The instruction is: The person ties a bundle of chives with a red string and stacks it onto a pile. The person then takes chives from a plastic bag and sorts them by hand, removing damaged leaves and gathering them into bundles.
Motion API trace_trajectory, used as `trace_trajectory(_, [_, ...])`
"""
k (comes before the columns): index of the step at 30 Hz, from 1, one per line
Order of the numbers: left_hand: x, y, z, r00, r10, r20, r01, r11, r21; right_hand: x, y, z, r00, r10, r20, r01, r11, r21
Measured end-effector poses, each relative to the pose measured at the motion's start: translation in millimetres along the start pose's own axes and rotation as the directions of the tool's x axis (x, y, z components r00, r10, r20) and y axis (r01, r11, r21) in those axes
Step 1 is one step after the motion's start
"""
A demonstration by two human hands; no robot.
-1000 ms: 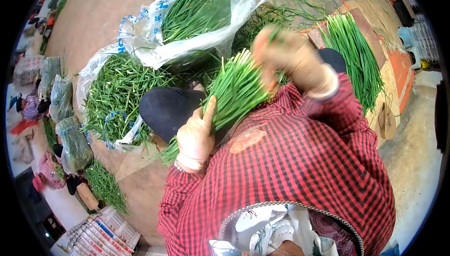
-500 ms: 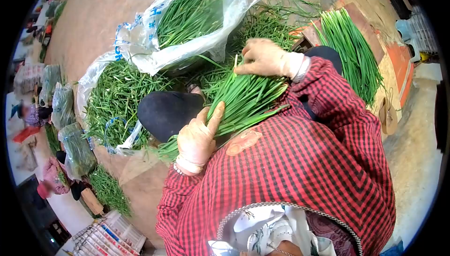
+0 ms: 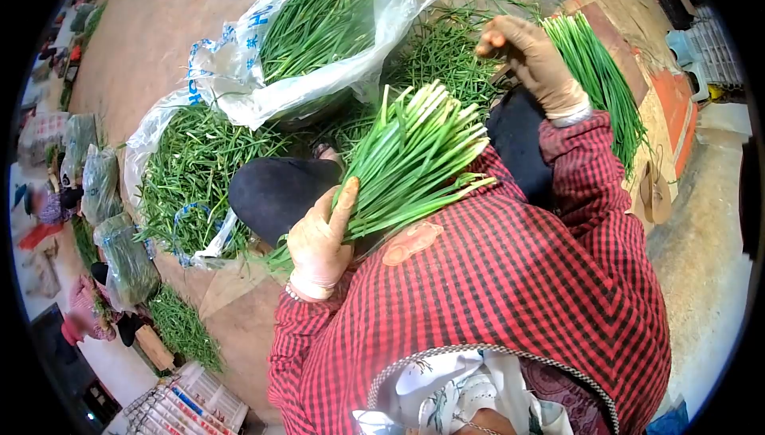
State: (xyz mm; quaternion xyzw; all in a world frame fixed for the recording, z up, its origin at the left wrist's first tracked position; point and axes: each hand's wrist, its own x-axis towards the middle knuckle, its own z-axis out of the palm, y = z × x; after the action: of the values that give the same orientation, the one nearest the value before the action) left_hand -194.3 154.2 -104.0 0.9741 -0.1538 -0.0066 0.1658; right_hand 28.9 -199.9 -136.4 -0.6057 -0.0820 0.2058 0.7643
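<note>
My left hand (image 3: pixel 319 244), in a thin pale glove with stained fingers, is closed around a bunch of garlic chives (image 3: pixel 414 152) held over my lap. The pale cut ends point up and right, and the green leaves trail out below the hand. My right hand (image 3: pixel 538 60), also gloved, is raised above my knee, away from the bunch. Its fingers are loosely curled with a gap to the thumb, and nothing shows in them. Close to its right lies a neat stack of chives (image 3: pixel 602 84) with the pale ends aligned.
A clear plastic bag (image 3: pixel 319 96) with chives inside stands ahead, above a loose heap of trimmings (image 3: pixel 207 148). More scraps (image 3: pixel 446 60) cover the ground ahead. Filled bags (image 3: pixel 127 260) and other people (image 3: pixel 88 307) are at the left. Scissors (image 3: pixel 656 196) hang at the right.
My right hand has left the tips of the bunch and moved up and right. The bunch's pale ends now show fully; my left hand keeps its hold, slightly lower and left.
</note>
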Motion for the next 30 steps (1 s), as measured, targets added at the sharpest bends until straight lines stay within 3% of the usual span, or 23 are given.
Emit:
trace_trajectory(2, [-1,-1,1,0.999,-0.042,-0.031,0.042,0.999,-0.003,-4,-2,-6,0.997,-0.015,-0.077,0.009,0.997,-0.081])
trace_trajectory(3, [-1,-2,2,0.998,-0.041,-0.041,0.041,0.999,-0.007,-13,-3,4,0.963,-0.251,-0.095,0.117,0.711,-0.693])
trace_trajectory(4, [0,-1,2,0.998,-0.036,-0.043,0.036,0.999,-0.005,-21,-5,15,0.9,-0.435,0.038,0.088,0.097,-0.991])
trace_trajectory(5, [2,-1,2,0.999,-0.051,-0.018,0.052,0.998,0.022,-24,-9,26,0.938,-0.329,0.111,0.242,0.39,-0.888])
trace_trajectory(6, [1,0,2,0.998,-0.069,0.011,0.069,0.996,0.049,-30,-12,44,0.91,-0.339,0.24,0.35,0.317,-0.882])
trace_trajectory(7, [0,1,2,0.998,-0.067,0.017,0.066,0.997,0.052,-41,-25,72,0.917,-0.245,0.315,0.382,0.308,-0.871])
trace_trajectory(8, [0,1,2,0.998,-0.058,0.02,0.056,0.997,0.061,-41,-19,86,0.844,-0.294,0.449,0.522,0.25,-0.816])
trace_trajectory(10, [2,2,0,0.999,-0.043,0.02,0.041,0.997,0.072,-44,-7,97,0.739,-0.33,0.587,0.654,0.148,-0.742])
trace_trajectory(12, [0,3,-5,0.999,-0.038,0.023,0.036,0.998,0.059,-41,-4,94,0.723,-0.336,0.603,0.666,0.106,-0.739])
trace_trajectory(14, [-2,6,-7,0.998,-0.042,0.04,0.04,0.997,0.071,-41,-9,89,0.723,-0.346,0.598,0.678,0.187,-0.711])
trace_trajectory(18, [-3,5,-7,0.997,-0.043,0.065,0.037,0.995,0.096,-43,-9,62,0.809,-0.317,0.496,0.576,0.252,-0.778])
trace_trajectory(19, [-5,2,-6,0.997,-0.041,0.066,0.035,0.995,0.092,-39,-5,47,0.83,-0.377,0.411,0.489,0.137,-0.862])
trace_trajectory(20, [-8,-2,-4,0.998,-0.047,0.038,0.043,0.995,0.091,-37,-5,26,0.891,-0.396,0.222,0.33,0.231,-0.915])
trace_trajectory(22, [-12,-7,-4,0.999,-0.053,0.009,0.052,0.995,0.087,-32,-16,-7,0.951,-0.309,0.015,0.028,0.038,-0.999])
trace_trajectory(23, [-13,-9,-5,0.998,-0.059,0.002,0.059,0.994,0.089,-32,-13,-6,0.951,-0.309,0.015,0.028,0.037,-0.999])
trace_trajectory(25, [-11,-7,-7,0.998,-0.065,-0.005,0.065,0.994,0.089,-34,-7,11,0.993,-0.101,-0.066,-0.013,0.453,-0.891])
trace_trajectory(26, [-10,-7,-6,0.998,-0.061,-0.005,0.061,0.994,0.087,-33,-6,27,0.998,-0.003,0.061,0.051,0.59,-0.806])
trace_trajectory(28, [-8,-6,-6,0.999,-0.04,-0.005,0.041,0.995,0.086,-32,-4,59,0.97,0.135,0.201,0.038,0.734,-0.678])
trace_trajectory(30, [-9,-6,-6,0.999,-0.036,-0.007,0.037,0.996,0.087,-29,13,72,0.974,0.165,0.155,-0.039,0.796,-0.604])
